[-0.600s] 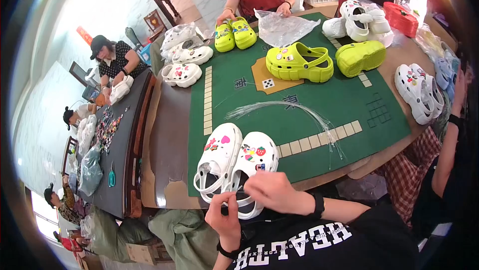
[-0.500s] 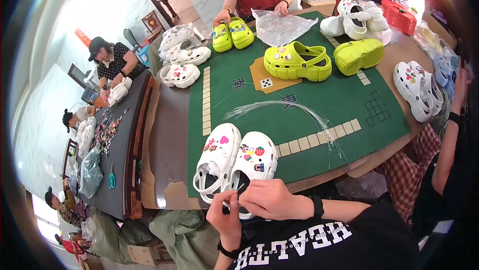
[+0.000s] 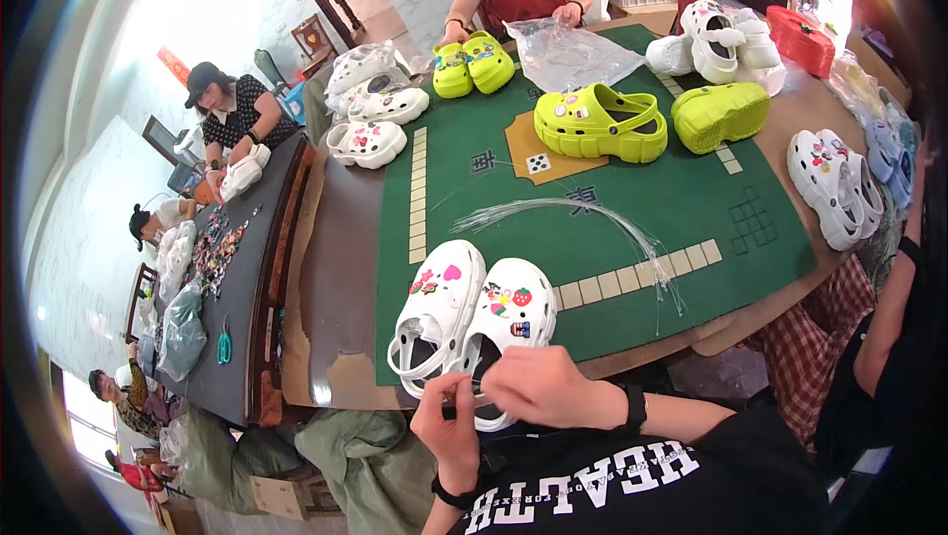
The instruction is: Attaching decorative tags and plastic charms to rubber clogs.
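- Head view, left hand (image 3: pixel 449 428): it sits at the near edge of the bench (image 3: pixel 336 268), fingers curled up and pinched at the heel strap of the right-side shoe of a pair of white clogs (image 3: pixel 472 323); I cannot tell whether anything small is held between the fingertips.
- Head view, right hand (image 3: pixel 538 387): it lies just to the right of the left hand, fingers drawn together over the heel end of the same clog, touching it (a dark band sits on the wrist).
- The 2 white clogs lie side by side directly ahead of both hands, toes pointing away, coloured charms on their uppers, half on the green mat (image 3: pixel 612 239).
- Beyond the right hand, a bundle of thin clear strands (image 3: pixel 583 224) fans across the mat; farther off lie 2 lime-green clogs (image 3: pixel 647 120).
- Well to the left of the left hand, other people work at a dark table (image 3: pixel 232 278) strewn with small charms.
- Risk, as I judge it: the clog's heel overhangs the bench edge, so a tug on the strap could pull it off onto the lap or floor.
- A pinch this fine could also slip, and any small piece would drop out of sight below the bench.
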A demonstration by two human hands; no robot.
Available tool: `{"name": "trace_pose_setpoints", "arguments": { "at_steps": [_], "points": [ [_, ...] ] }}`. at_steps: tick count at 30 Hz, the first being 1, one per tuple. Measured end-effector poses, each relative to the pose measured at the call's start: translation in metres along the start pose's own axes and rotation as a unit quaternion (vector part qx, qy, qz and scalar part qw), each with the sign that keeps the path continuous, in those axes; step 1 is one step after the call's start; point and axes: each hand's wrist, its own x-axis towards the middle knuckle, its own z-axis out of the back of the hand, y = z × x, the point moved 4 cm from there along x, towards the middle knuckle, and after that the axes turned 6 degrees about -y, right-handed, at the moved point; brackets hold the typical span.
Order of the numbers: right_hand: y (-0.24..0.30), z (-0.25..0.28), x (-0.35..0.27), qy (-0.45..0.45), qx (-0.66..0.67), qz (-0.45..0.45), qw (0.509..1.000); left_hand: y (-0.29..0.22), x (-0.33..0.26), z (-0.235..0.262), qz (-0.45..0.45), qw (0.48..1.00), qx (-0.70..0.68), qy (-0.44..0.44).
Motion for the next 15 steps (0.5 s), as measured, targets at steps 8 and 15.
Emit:
{"name": "trace_pose_setpoints", "arguments": {
  "at_steps": [8, 15],
  "points": [
    [-0.024, -0.006, -0.007, 0.014, -0.050, -0.068, 0.996, -0.008, 0.000, 0.002, -0.075, 0.997, -0.009, 0.008],
    [-0.025, -0.004, -0.001, 0.019, -0.096, -0.079, 0.992, -0.005, -0.002, 0.002, -0.064, 0.998, -0.018, 0.007]
  ]
}}
